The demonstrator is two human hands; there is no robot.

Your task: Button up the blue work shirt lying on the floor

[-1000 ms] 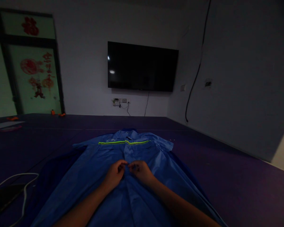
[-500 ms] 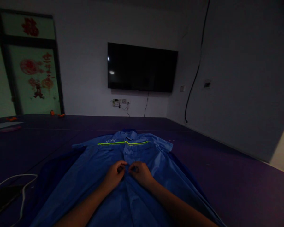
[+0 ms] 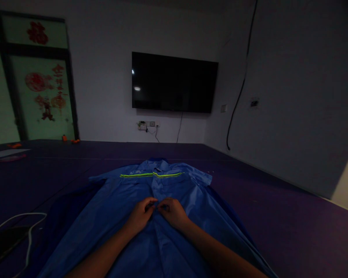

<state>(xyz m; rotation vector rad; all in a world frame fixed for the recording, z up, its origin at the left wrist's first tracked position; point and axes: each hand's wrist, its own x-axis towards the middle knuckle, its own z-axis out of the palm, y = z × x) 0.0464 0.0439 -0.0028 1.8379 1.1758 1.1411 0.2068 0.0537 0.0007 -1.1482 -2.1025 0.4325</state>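
Note:
A blue work shirt (image 3: 118,208) with a neon yellow stripe (image 3: 150,175) across the chest lies flat, collar away from me, on a dark purple surface (image 3: 278,216). My left hand (image 3: 140,214) and my right hand (image 3: 172,211) meet at the shirt's front placket, below the stripe. Both hands have their fingers curled in a pinch on the placket fabric, fingertips almost touching each other. What the fingertips hold beyond the cloth is too small and dark to make out.
A white cable (image 3: 20,222) and a dark flat object lie at the left near edge. A wall-mounted black TV (image 3: 174,82) hangs ahead, sockets below it. A black cable (image 3: 240,88) runs down the right wall. Small orange items (image 3: 69,139) sit far left.
Nothing has visibly moved apart from a slight shift of the fingers; both hands stay pinched at the same spot on the shirt's front.

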